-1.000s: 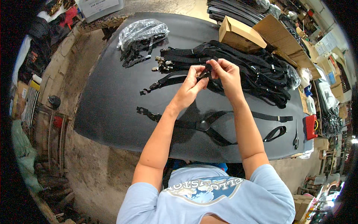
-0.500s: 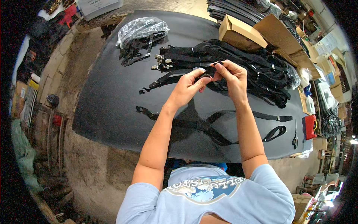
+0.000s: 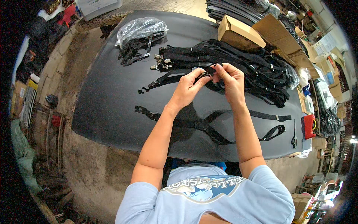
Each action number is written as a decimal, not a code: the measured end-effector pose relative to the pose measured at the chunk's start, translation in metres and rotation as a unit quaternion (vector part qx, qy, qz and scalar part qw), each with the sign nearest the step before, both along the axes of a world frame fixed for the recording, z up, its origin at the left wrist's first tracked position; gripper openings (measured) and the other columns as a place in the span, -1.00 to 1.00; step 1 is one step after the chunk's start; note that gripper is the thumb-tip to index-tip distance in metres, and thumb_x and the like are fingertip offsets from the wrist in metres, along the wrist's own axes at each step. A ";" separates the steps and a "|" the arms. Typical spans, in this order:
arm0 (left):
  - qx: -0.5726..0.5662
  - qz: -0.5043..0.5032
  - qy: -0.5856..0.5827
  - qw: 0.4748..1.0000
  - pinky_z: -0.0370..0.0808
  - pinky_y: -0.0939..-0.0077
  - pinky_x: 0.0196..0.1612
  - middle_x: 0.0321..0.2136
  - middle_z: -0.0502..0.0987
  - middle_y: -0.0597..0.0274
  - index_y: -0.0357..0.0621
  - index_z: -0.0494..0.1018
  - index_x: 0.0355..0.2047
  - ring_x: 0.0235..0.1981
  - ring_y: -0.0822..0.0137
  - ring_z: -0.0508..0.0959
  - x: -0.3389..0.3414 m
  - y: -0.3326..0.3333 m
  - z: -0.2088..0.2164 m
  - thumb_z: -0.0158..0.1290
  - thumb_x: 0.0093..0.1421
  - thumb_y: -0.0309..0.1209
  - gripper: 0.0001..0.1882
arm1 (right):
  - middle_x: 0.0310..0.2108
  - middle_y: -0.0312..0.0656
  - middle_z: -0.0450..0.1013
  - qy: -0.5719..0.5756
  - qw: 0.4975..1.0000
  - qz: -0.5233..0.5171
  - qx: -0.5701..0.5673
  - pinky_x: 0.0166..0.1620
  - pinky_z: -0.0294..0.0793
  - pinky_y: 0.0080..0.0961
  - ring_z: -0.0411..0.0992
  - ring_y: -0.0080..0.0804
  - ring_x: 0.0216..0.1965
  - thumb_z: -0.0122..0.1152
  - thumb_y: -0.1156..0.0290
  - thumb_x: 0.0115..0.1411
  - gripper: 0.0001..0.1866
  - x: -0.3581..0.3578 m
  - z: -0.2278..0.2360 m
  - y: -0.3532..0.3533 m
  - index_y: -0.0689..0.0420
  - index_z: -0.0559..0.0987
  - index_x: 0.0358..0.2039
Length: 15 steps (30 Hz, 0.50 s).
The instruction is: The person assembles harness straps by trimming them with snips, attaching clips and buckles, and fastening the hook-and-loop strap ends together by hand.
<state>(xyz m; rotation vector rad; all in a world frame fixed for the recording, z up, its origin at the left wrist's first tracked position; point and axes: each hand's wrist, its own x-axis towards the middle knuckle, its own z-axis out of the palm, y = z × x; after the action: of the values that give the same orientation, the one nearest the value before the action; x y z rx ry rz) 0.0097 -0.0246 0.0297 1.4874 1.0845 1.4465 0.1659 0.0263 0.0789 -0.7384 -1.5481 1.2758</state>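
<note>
Over the middle of the table, my left hand [image 3: 189, 87] and my right hand [image 3: 232, 81] are close together, fingers pinched. Between them is a black suspender strap [image 3: 209, 71]; the fingertips cover much of it, and any small fitting there is hard to make out. Below the hands, one pair of black suspenders [image 3: 201, 124] lies spread out, crossing behind my forearms, with a dark clip at its left end and a loop at its right. Just beyond the hands is a thick pile of black suspenders [image 3: 223, 52], with shiny metal clips [image 3: 161, 62] at its left end.
A clear plastic bag [image 3: 141, 30] with black clips stands at the far left of the dark table [image 3: 108, 100]. An open cardboard box [image 3: 240, 33] is at the back right. Scissors [image 3: 294, 136] and a red object [image 3: 308, 127] lie by the right edge.
My right hand has shifted slightly down and left, its fingers still pinched on the strap. The left hand and the things on the table look nearly the same.
</note>
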 end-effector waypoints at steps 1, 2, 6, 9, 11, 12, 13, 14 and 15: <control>0.001 0.000 0.000 1.000 0.38 0.49 -0.30 -0.42 0.48 0.15 -0.28 0.45 -0.19 -0.41 0.45 0.41 0.000 -0.001 0.001 0.07 0.27 -0.31 -0.74 | -0.55 -0.31 0.50 0.000 1.000 0.000 0.001 -0.42 0.37 -0.69 0.41 -0.65 -0.53 0.18 0.41 0.28 -0.81 0.000 -0.001 0.000 0.28 0.64 -0.33; 0.004 -0.004 -0.010 1.000 0.38 0.50 -0.31 -0.43 0.48 0.14 -0.28 0.47 -0.20 -0.42 0.45 0.41 0.001 -0.001 0.003 0.07 0.27 -0.32 -0.75 | -0.56 -0.32 0.47 0.007 1.000 0.002 0.002 -0.40 0.35 -0.67 0.39 -0.65 -0.52 0.18 0.40 0.28 -0.80 0.001 -0.003 -0.001 0.28 0.63 -0.34; 0.028 0.025 0.020 0.999 0.22 0.69 -0.51 -0.57 0.38 0.51 -0.13 0.53 -0.13 -0.56 0.67 0.28 0.004 -0.001 0.002 0.07 0.30 -0.32 -0.79 | -0.51 -0.30 0.50 -0.004 0.999 0.025 0.037 -0.38 0.42 -0.68 0.41 -0.65 -0.51 0.18 0.45 0.27 -0.84 0.006 -0.004 -0.001 0.28 0.63 -0.33; 0.040 0.053 0.048 0.997 0.32 0.66 -0.45 -0.54 0.46 0.39 -0.18 0.53 -0.15 -0.51 0.62 0.37 0.003 -0.003 0.002 0.08 0.28 -0.35 -0.79 | -0.47 -0.32 0.53 -0.012 0.998 0.042 0.052 -0.31 0.47 -0.69 0.43 -0.66 -0.47 0.21 0.50 0.24 -0.87 0.009 -0.010 0.001 0.27 0.63 -0.26; 0.049 0.068 0.063 0.994 0.37 0.61 -0.40 -0.51 0.51 0.31 -0.20 0.52 -0.15 -0.48 0.57 0.42 0.003 -0.001 -0.002 0.08 0.27 -0.36 -0.79 | -0.43 -0.33 0.54 -0.020 0.999 0.035 0.031 -0.28 0.48 -0.69 0.44 -0.66 -0.44 0.23 0.52 0.21 -0.85 0.007 -0.008 -0.003 0.26 0.63 -0.21; 0.059 0.081 0.078 0.992 0.42 0.56 -0.35 -0.47 0.55 0.22 -0.22 0.52 -0.14 -0.45 0.51 0.48 0.003 0.000 -0.004 0.09 0.26 -0.37 -0.78 | -0.39 -0.34 0.55 -0.030 0.999 0.025 0.011 -0.25 0.49 -0.70 0.46 -0.66 -0.40 0.25 0.55 0.19 -0.81 0.004 -0.004 -0.006 0.25 0.62 -0.17; 0.100 0.074 0.067 0.990 0.47 0.48 -0.26 -0.37 0.60 0.07 -0.25 0.51 -0.13 -0.38 0.39 0.56 0.005 -0.003 0.001 0.08 0.26 -0.39 -0.77 | -0.30 -0.33 0.56 -0.046 0.998 0.037 0.006 -0.22 0.49 -0.69 0.47 -0.65 -0.34 0.27 0.59 0.15 -0.74 0.003 0.004 -0.009 0.24 0.61 -0.11; 0.137 0.093 0.084 0.983 0.48 0.46 -0.26 -0.35 0.59 0.03 -0.26 0.50 -0.12 -0.37 0.33 0.59 0.007 0.001 -0.005 0.08 0.25 -0.41 -0.76 | -0.29 -0.30 0.55 -0.047 0.998 0.051 0.002 -0.20 0.50 -0.67 0.48 -0.63 -0.31 0.27 0.62 0.14 -0.78 0.006 0.000 -0.003 0.25 0.63 -0.16; 0.137 0.076 0.081 0.984 0.48 0.45 -0.26 -0.36 0.58 0.01 -0.27 0.50 -0.12 -0.37 0.31 0.59 0.008 0.003 -0.003 0.09 0.24 -0.41 -0.76 | -0.30 -0.30 0.55 -0.065 0.995 0.066 0.025 -0.19 0.49 -0.67 0.48 -0.63 -0.30 0.26 0.63 0.13 -0.80 0.013 -0.002 0.004 0.26 0.63 -0.19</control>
<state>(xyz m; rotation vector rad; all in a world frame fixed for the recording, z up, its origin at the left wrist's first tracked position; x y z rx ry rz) 0.0174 -0.0218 0.0266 1.7723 1.1535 1.6577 0.1788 0.0299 0.0765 -0.7081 -1.7529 1.3013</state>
